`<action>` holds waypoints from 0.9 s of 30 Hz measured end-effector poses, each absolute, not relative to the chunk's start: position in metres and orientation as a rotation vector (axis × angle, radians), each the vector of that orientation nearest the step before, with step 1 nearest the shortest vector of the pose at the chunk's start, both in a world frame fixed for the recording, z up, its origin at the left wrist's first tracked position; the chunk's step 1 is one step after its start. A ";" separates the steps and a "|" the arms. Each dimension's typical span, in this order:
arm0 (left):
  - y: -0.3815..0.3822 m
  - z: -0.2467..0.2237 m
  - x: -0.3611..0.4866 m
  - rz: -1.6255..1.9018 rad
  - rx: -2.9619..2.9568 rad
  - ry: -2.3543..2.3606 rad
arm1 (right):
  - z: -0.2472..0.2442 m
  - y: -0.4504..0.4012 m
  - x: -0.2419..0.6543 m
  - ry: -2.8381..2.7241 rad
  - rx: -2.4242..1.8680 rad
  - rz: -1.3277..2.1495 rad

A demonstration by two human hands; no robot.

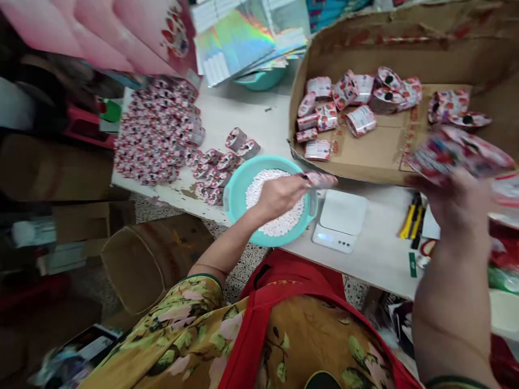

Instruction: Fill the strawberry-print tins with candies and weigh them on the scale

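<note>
My left hand (281, 198) is closed on a small red-and-pink packet (321, 180), over the right part of a turquoise basin (232, 190) of small white pieces (279, 226). My right hand (458, 197), blurred, grips one or more larger pink-and-red packets (454, 154) at the near right edge of the cardboard box (365, 172). Inside that box lie several similar packets (360, 120). A white scale (344, 213) with a lit display sits on the table just right of the basin.
Many small packets (156, 132) stand packed together on the table's left, with several more beside the basin. Shiny silver sheets (239, 43) lie over another turquoise basin (265, 80) at the back. A yellow cutter (410, 219) lies right of the scale.
</note>
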State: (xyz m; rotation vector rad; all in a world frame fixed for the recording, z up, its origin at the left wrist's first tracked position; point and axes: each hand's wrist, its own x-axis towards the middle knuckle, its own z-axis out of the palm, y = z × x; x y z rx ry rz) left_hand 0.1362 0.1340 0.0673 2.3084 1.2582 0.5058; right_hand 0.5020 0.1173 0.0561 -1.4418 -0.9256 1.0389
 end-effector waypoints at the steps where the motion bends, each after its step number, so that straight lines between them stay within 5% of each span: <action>1: 0.150 0.076 0.108 0.601 2.290 1.418 | 0.056 0.090 0.506 -0.860 -1.416 1.075; 8: 0.291 0.069 -0.053 0.139 1.789 2.550 | 0.027 -0.019 0.445 -0.246 -1.532 1.147; 16: 0.308 -0.025 -0.090 -0.137 1.563 2.407 | 0.012 -0.007 0.371 -0.430 -1.505 1.434; 27: 0.328 -0.020 -0.112 0.067 1.662 2.336 | -0.005 -0.005 0.361 -0.630 -1.615 1.434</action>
